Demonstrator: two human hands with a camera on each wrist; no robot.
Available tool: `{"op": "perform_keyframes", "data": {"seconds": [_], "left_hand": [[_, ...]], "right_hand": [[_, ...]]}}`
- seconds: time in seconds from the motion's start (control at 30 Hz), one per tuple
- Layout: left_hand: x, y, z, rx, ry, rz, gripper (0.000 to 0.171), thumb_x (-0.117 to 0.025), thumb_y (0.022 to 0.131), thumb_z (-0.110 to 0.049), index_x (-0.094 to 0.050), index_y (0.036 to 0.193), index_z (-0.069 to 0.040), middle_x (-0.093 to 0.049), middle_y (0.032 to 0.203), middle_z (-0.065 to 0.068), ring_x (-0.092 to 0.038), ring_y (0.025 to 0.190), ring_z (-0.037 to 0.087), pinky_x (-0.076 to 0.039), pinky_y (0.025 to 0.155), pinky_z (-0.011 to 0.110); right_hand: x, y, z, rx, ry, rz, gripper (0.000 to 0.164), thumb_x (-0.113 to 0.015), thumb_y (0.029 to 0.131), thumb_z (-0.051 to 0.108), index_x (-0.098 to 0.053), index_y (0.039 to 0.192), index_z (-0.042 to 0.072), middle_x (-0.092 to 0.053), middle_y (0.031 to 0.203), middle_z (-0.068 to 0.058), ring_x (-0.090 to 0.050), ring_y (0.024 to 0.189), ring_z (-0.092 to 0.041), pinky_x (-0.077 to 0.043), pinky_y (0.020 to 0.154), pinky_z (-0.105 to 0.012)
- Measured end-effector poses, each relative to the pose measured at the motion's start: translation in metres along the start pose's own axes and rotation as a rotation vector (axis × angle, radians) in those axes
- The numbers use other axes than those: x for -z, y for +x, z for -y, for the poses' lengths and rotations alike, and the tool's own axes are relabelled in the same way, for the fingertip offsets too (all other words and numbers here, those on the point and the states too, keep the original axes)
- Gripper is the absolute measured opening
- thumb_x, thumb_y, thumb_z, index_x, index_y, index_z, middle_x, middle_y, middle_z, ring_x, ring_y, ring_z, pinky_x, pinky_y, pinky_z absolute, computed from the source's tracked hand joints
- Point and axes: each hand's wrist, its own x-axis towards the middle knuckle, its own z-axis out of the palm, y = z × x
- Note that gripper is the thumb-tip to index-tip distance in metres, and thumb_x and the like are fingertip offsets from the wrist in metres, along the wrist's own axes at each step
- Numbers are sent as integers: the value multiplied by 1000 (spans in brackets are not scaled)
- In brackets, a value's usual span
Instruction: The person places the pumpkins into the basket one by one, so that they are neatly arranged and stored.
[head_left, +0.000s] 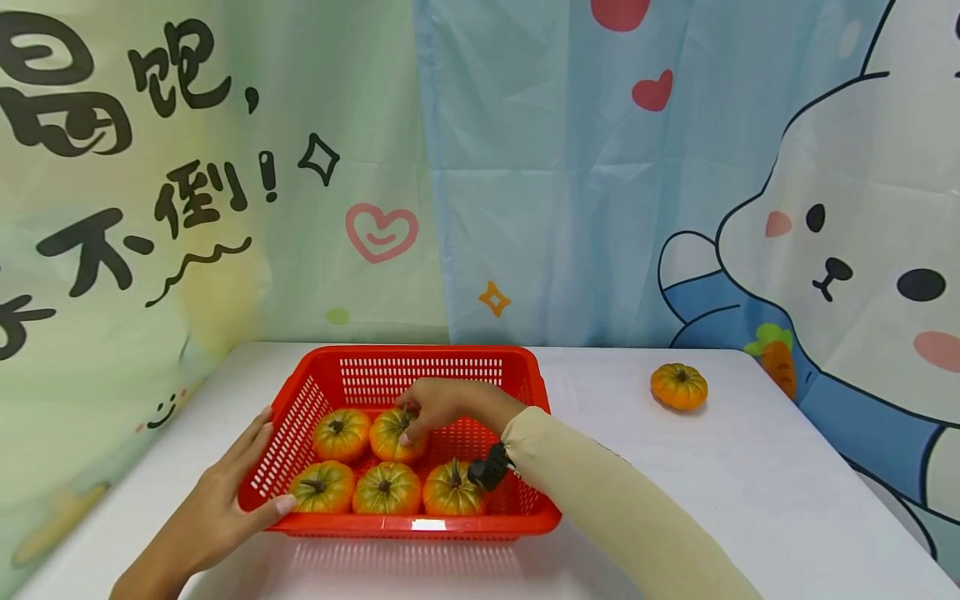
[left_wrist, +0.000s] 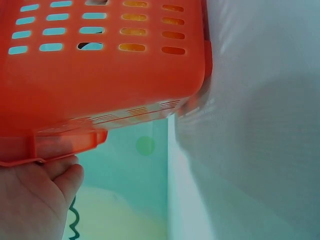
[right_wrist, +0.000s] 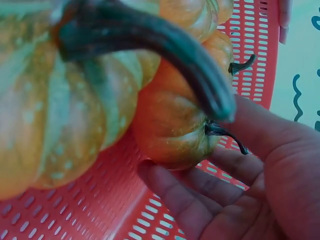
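Note:
A red plastic basket [head_left: 420, 525] holds several small orange-green pumpkins in two rows. My left hand [head_left: 213, 504] holds its left front corner, thumb over the rim and fingers along the left side; the left wrist view shows those fingers [left_wrist: 67, 175] under the rim. Inside the basket, my right hand [head_left: 442, 404] grips a back-row pumpkin [head_left: 392, 437], with thumb and fingers around its sides. Left of it sits another pumpkin [head_left: 341, 435]. The front-row pumpkin [head_left: 453, 490] near my right wrist looms large in the right wrist view, its dark stem [right_wrist: 150, 35] partly covering the gripped one.
One pumpkin [head_left: 678, 386] stands alone on the white table [head_left: 615, 433], right of the basket. A printed cloth backdrop [head_left: 540, 208] hangs behind the table and along its left side. A small black device [head_left: 491, 467] is strapped to the right wrist.

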Motion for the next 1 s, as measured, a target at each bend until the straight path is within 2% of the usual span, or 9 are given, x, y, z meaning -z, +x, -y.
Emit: {"op": "perform_keyframes", "data": {"seconds": [0.13,0.23,0.33,0.4,0.5,0.67,1.0], "left_hand": [[0,0,-1,5,1,1,88,-76,80,-25,-30,151,2,-24,158,12,-21,138,6,-16,97,4],[0,0,-1,3,4,-2,88,-76,80,-25,-30,150,2,-24,158,12,-21,138,5,-16,97,4],[-1,0,0,-4,0,-5,88,-76,80,-24,-30,150,2,-24,158,12,-20,137,2,-16,97,4],[-2,-1,1,-5,-6,-3,88,-76,80,-24,-30,151,2,-23,159,12,-18,137,0,-15,98,4],[-2,-2,1,-3,-7,-3,89,-76,80,-24,-30,151,2,-22,159,10,-18,137,-3,-16,97,4],[-1,-1,1,-5,2,-10,88,-77,79,-24,-31,150,2,-24,158,11,-19,136,-2,-16,97,4],[-1,0,0,-3,14,-10,89,-76,79,-24,-30,151,0,-24,158,11,-21,136,-1,-17,95,3]], "right_hand": [[1,-1,-1,-22,46,7,57,-73,88,26,-55,137,3,-63,124,-10,-65,86,-14,-50,73,-24],[3,-1,-1,-17,12,6,60,-72,89,29,-53,139,3,-61,129,-10,-64,99,-16,-50,81,-25],[5,-4,1,2,-57,-5,63,-71,90,33,-50,142,5,-57,135,-8,-55,118,-17,-45,92,-27],[8,-7,3,13,-65,-14,63,-70,90,32,-49,143,5,-55,138,-8,-51,124,-19,-43,96,-29],[12,-15,3,23,-45,-34,62,-69,91,31,-48,143,5,-54,139,-8,-50,126,-19,-43,97,-30],[22,-30,-3,45,57,-74,58,-70,91,26,-50,141,2,-52,141,-10,-48,128,-21,-43,97,-31],[41,-55,-25,113,108,-139,52,-68,92,27,-56,136,1,-54,138,-12,-51,125,-22,-44,97,-32]]}}
